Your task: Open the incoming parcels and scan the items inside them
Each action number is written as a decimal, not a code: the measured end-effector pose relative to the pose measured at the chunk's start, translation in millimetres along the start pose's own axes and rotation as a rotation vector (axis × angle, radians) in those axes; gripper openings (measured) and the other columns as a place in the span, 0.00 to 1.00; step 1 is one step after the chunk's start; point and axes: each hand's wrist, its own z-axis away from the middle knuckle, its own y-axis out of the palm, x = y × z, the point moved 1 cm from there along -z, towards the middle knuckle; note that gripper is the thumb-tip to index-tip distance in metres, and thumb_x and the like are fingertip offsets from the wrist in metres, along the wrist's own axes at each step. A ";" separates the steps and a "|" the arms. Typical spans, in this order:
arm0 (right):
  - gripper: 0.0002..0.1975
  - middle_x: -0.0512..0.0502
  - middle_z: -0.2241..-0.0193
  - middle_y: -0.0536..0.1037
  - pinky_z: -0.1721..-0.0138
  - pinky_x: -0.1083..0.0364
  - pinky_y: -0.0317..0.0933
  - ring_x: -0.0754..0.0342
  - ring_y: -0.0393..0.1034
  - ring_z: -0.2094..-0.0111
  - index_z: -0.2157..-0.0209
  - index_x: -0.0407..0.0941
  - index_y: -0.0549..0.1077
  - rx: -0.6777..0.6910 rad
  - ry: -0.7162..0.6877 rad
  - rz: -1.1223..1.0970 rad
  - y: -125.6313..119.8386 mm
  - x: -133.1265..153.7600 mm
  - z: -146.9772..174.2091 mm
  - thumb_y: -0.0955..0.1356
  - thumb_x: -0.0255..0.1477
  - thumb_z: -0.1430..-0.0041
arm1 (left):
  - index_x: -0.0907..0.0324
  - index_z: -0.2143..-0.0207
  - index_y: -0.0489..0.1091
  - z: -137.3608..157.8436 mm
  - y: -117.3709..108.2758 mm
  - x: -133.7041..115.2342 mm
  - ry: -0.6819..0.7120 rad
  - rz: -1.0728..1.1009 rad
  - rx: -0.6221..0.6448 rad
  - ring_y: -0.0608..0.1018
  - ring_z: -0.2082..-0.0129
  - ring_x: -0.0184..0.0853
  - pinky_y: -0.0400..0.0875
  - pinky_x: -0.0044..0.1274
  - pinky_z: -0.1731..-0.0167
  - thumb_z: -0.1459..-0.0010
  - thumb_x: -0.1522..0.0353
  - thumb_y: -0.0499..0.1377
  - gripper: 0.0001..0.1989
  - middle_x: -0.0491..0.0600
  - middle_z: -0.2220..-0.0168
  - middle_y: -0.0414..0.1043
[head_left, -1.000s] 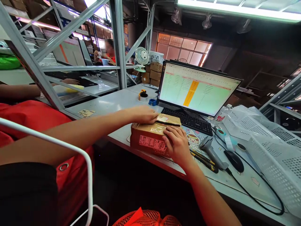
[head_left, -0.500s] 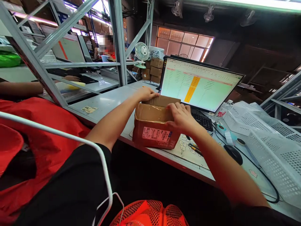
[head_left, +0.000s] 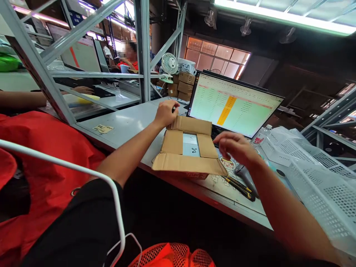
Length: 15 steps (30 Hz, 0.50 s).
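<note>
A brown cardboard box (head_left: 168, 142) sits at the desk's front edge. Its two short side flaps lie folded inward, while the front flap (head_left: 189, 163) leans out toward me and the back flap (head_left: 191, 125) stands up. Between the side flaps shows something white with a black mark (head_left: 191, 149). My left hand (head_left: 166, 113) is at the back left corner beside the back flap, its fingers curled; what they hold, if anything, is hidden. To the right of the box hovers my right hand (head_left: 236, 146), apart from the cardboard, fingers loosely bent and spread with nothing in them.
A yellow-and-black utility knife (head_left: 240, 188) lies right of the box. Behind stands a monitor (head_left: 236, 104) showing a table. White perforated baskets (head_left: 319, 193) fill the right side. Metal rack posts (head_left: 143, 55) rise at left, where another person's hand (head_left: 83, 90) rests.
The box's side flaps now lie folded in, and its front flap has come out toward me. My right hand has left the box and moved right. My left hand has shifted slightly left.
</note>
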 end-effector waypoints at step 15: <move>0.33 0.39 0.41 0.79 0.38 0.37 0.68 0.38 0.71 0.39 0.39 0.50 0.80 -0.183 -0.298 0.910 -49.3 -60.9 5.4 0.68 0.17 0.45 | 0.53 0.54 0.80 119.0 -90.4 31.9 0.383 -0.169 0.174 0.76 0.39 0.51 0.64 0.44 0.34 0.42 0.65 0.61 0.14 0.55 0.46 0.78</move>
